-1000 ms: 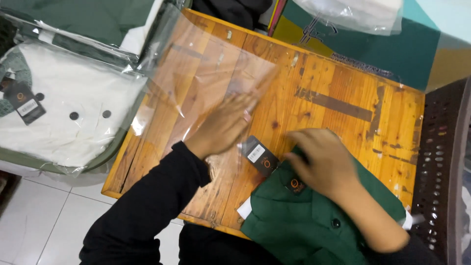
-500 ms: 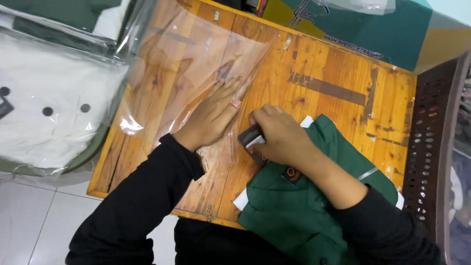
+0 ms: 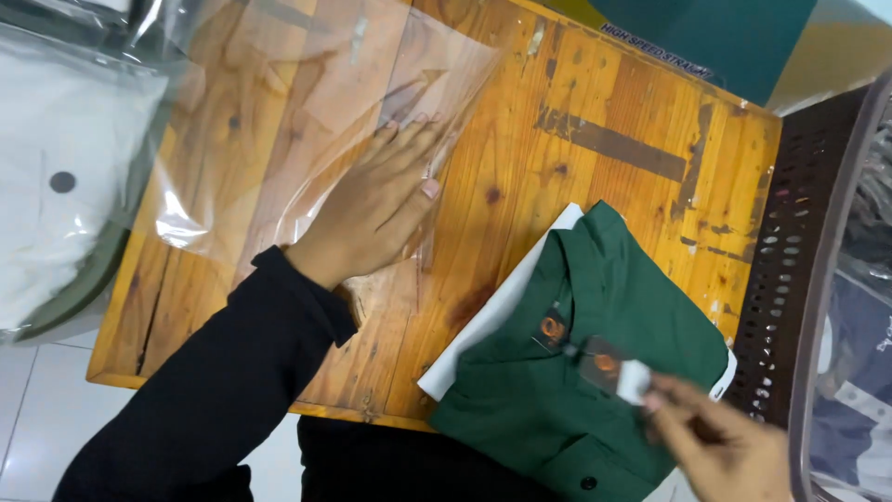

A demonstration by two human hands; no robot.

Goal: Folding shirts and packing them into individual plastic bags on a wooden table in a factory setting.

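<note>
- The wooden table, worn and orange, is the landmark for all that follows; everything in hand lies on its top or just off its edges.
- A clear plastic bag lies flat over the table's far left part, its mouth towards the middle. Nothing is inside it, so the bagging, as I judge it, is not yet done.
- The folded green shirt lies on the table's near right corner, over a white backing sheet that shows along its left edge. It is already folded and collared up, well apart from the bag's mouth; sliding it in appears to be what remains.
- A bagged white garment with a dark button lies off the table's left edge, seemingly one already packed.
- A dark perforated basket stands against the table's right edge.
- The left hand, in a black sleeve, is spread flat with fingers extended, pressing the plastic bag down at the table's middle; it grips nothing.
- The right hand, at the table's near right corner, is blurred; its fingertips seem pinched on a small hang tag that lies over the shirt's front, though how firm the pinch is cannot be told.
- The tag looks attached near the shirt's collar button, so tagging seems finished or nearly so.
</note>
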